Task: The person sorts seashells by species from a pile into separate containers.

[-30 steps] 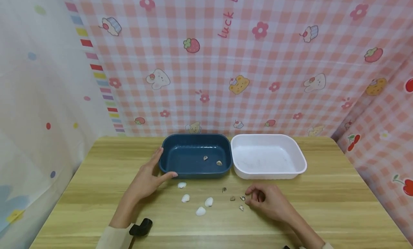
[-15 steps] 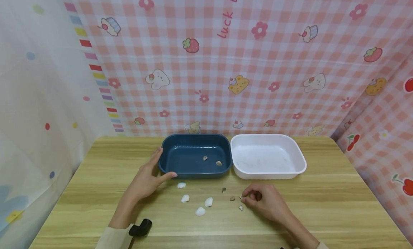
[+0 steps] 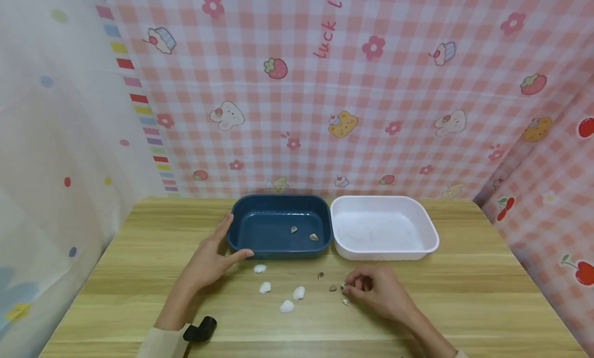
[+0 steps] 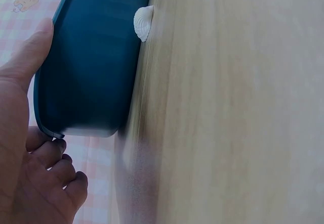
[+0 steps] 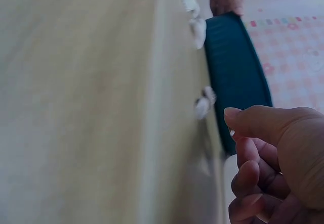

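1. Fingers (image 3: 352, 292) of the right hand (image 3: 384, 293) are nearly closed, thumb and index pinching a tiny shell (image 3: 343, 286) at the tips. From the right wrist you only get a whitish speck of it by the thumb.

2. That shell is right down at the bench (image 3: 473, 296), in front of the white tray (image 3: 382, 229). Can't tell if it's touching the wood.

3. Loose small brownish shells (image 3: 332, 288) lie around there too: two a bit left of the pinch, one just below it on the person's side.

4. Left hand (image 3: 209, 260) is spread wide around the near left corner of the blue tray (image 3: 283, 254), thumb over the front rim, other fingers along the left end.

5. Inside the blue tray there are two more little shells (image 3: 313, 237), both toward its right half.

6. Four white ribbed shells (image 3: 299, 293) are scattered in front of the blue tray, one of them near its front wall.

7. Trays sit side by side, rims basically meeting, with pink checked cloth (image 3: 306, 100) hanging behind.
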Demonstrator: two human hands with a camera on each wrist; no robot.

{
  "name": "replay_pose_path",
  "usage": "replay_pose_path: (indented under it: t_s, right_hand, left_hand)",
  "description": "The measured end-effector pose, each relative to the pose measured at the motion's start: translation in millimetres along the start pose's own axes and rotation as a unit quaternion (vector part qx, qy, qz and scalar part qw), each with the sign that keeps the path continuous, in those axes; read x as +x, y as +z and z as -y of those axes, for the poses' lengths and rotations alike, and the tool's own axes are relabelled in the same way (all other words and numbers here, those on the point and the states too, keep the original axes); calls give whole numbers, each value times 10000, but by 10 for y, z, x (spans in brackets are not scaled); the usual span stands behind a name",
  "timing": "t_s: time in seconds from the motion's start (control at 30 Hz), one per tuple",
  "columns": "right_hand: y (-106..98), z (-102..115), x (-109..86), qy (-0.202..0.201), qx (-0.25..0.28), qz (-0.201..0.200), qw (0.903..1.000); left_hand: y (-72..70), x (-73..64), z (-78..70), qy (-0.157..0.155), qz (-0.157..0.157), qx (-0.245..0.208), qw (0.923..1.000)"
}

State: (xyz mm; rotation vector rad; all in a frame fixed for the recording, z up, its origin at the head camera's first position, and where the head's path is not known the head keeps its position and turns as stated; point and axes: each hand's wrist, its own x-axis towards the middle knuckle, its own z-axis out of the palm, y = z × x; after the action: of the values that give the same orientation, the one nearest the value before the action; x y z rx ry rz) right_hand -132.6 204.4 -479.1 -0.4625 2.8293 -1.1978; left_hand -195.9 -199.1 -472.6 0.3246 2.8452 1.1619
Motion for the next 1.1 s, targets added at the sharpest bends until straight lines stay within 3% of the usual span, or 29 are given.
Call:
replay_pose_path:
  t_s: [0.2,0.53,0.87,1.1]
  right_hand:
    - [-52,121,54,-78,118,-92,9999]
    - [-108,267,224,-623,35,-305,9976]
    - [-125,437,420,-803,69,-508,9955]
    - [-120,535,577,-644,139,-487,9966]
  left_hand:
    - [-6,-1,-9,-11,19,-10,10000]
    - [-9,1,-27,0,12,0,10000]
    - [2,4,-2,7,-10,50,10000]
    - [-1,4,-2,-36,-1,8,10000]
